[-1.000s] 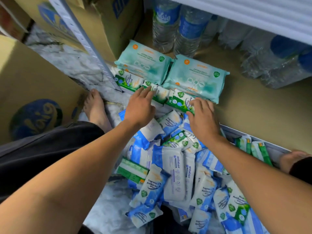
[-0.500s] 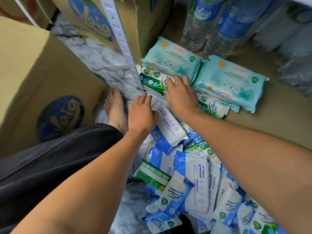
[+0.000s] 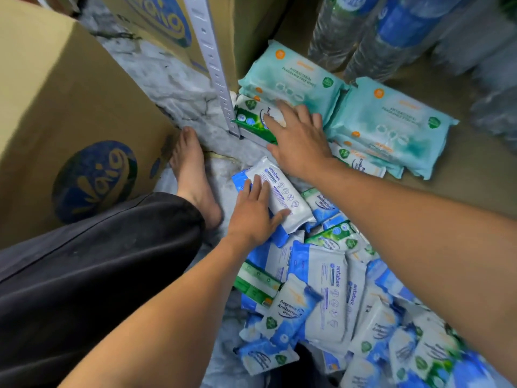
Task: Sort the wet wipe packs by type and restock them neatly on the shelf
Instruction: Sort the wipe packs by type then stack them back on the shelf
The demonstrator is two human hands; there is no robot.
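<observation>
Two stacks of large teal wipe packs [image 3: 391, 119] lie at the back of the brown shelf board [image 3: 461, 189]. In front of them runs a row of small green packs. My right hand [image 3: 299, 141] rests with spread fingers on the leftmost green pack [image 3: 249, 120], beside the shelf upright. My left hand [image 3: 256, 214] lies flat on a white-and-blue antabax pack [image 3: 282, 191] at the top of a loose pile of blue and green packs [image 3: 330, 298] on the floor.
The grey perforated shelf upright [image 3: 215, 65] stands just left of the green pack. Shrink-wrapped water bottles [image 3: 363, 32] fill the back of the shelf. Cardboard boxes [image 3: 56, 93] stand at the left. A bare foot [image 3: 193, 175] rests on the marble floor.
My right hand slid left along the green row to the pack by the upright. My left hand dropped from the shelf row onto the antabax pack in the pile.
</observation>
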